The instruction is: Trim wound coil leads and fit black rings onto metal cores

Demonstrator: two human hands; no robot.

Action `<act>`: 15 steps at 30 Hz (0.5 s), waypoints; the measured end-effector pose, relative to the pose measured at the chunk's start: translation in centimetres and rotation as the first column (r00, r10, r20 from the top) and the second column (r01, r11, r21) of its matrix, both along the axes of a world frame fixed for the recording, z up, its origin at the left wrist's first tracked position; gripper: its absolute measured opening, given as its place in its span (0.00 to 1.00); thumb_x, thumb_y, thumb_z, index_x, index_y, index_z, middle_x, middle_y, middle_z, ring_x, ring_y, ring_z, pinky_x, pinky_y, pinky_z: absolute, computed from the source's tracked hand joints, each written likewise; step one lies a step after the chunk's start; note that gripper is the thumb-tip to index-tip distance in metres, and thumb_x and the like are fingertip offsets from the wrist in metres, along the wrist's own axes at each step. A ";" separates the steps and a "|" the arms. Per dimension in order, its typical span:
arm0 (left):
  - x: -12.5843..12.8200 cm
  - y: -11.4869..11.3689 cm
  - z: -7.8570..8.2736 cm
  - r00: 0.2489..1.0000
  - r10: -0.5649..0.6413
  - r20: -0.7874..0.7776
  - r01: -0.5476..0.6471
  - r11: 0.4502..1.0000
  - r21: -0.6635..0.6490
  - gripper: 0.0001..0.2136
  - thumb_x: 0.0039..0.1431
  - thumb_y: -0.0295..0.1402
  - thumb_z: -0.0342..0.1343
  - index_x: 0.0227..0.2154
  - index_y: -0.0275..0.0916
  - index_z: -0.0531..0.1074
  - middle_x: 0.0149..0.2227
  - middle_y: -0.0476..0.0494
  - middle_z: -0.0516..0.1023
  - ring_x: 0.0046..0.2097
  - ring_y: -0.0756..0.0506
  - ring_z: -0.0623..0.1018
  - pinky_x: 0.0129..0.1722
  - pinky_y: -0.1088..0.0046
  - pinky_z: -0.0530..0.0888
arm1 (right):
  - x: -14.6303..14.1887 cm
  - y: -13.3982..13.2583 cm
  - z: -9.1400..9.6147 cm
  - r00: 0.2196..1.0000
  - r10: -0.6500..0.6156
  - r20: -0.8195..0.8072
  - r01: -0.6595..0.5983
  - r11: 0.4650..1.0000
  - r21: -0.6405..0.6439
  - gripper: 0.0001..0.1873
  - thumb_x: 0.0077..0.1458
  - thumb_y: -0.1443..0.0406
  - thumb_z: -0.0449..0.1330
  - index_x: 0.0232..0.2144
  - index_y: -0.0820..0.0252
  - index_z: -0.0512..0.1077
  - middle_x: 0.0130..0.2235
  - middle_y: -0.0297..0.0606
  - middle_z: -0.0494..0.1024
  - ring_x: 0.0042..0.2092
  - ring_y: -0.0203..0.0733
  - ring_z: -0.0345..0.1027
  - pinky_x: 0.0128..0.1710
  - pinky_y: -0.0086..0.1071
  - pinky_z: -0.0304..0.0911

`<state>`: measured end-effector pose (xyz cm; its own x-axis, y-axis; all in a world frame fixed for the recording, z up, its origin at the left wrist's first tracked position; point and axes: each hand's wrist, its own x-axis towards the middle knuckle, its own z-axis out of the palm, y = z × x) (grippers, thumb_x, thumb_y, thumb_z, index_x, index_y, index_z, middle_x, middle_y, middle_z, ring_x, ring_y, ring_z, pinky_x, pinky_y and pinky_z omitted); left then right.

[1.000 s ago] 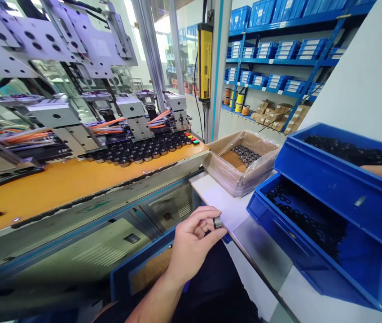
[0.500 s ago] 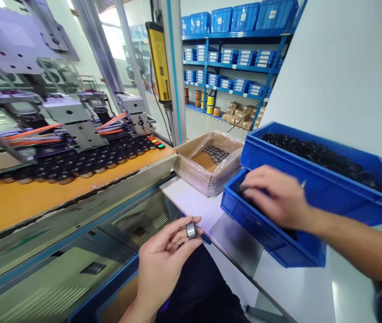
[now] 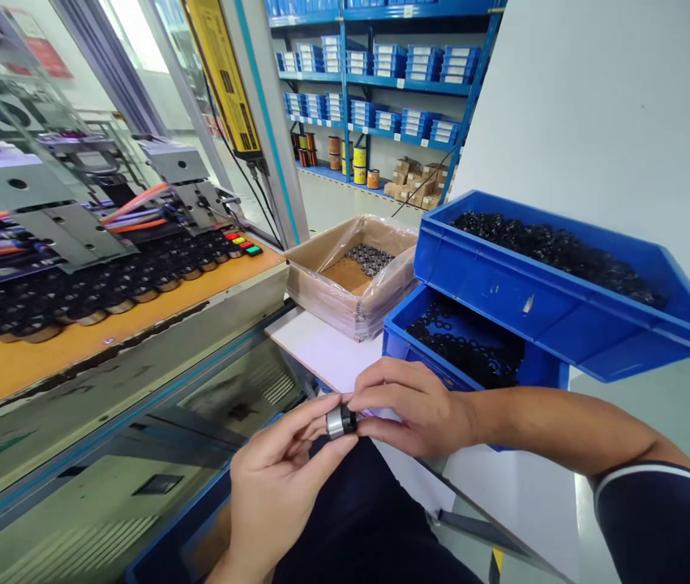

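Observation:
My left hand (image 3: pixel 280 466) pinches a small silver metal ring (image 3: pixel 336 422) between thumb and fingers, above my lap. At the ring's right end sits a black plastic part (image 3: pixel 350 419), which my right hand (image 3: pixel 421 407) grips with its fingertips. The two pieces touch; how deeply one fits into the other is hidden by the fingers. Just beyond my right hand is the lower blue bin (image 3: pixel 396 345), with many loose black ring-shaped parts (image 3: pixel 472 350) in it.
An upper blue bin (image 3: pixel 503 284) full of black parts overlaps the lower one. A plastic-lined cardboard box (image 3: pixel 326 296) holds metal rings. On the left, rows of black-topped parts (image 3: pixel 119 280) stand on the machine's orange table (image 3: pixel 77 345). Blue shelving (image 3: pixel 345 89) stands behind.
My right hand has come out of the lower blue bin with a black plastic part and brought it to the metal ring in my left hand. The view has shifted right.

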<state>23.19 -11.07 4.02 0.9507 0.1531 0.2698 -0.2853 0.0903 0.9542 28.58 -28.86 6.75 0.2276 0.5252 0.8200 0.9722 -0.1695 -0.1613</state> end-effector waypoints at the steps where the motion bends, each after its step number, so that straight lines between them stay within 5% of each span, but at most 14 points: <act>1: -0.2 -0.2 0.0 1.000 0.020 -0.017 -0.021 1.000 -0.021 0.15 0.43 0.32 0.73 0.37 0.45 0.83 0.34 0.49 0.86 0.34 0.47 0.85 0.41 0.78 0.81 | 0.0 -0.1 0.1 1.000 -0.007 0.009 0.007 1.000 -0.015 0.06 0.62 0.70 0.59 0.41 0.70 0.72 0.37 0.46 0.75 0.38 0.36 0.70 0.38 0.28 0.73; 6: -0.4 -0.1 0.1 0.999 0.001 -0.053 -0.002 1.000 -0.013 0.15 0.42 0.34 0.73 0.37 0.47 0.83 0.34 0.51 0.86 0.33 0.49 0.85 0.39 0.82 0.81 | 0.2 -0.3 0.3 0.996 0.010 0.089 -0.005 0.998 -0.065 0.07 0.65 0.70 0.56 0.41 0.69 0.73 0.36 0.45 0.75 0.39 0.36 0.70 0.41 0.30 0.73; 15: 0.2 1.3 -0.1 0.988 -0.142 -0.055 0.145 0.988 0.051 0.18 0.42 0.27 0.72 0.39 0.46 0.83 0.36 0.47 0.86 0.33 0.44 0.85 0.37 0.73 0.84 | 0.1 -0.5 0.1 0.985 0.017 0.173 -0.001 0.996 -0.092 0.07 0.62 0.73 0.57 0.42 0.72 0.72 0.37 0.44 0.75 0.40 0.37 0.70 0.42 0.30 0.74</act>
<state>23.43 -9.73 3.95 0.9745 0.0002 0.2244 -0.2238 0.0742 0.9718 28.70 -29.33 6.85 0.0808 0.6011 0.7951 0.9856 -0.1670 0.0260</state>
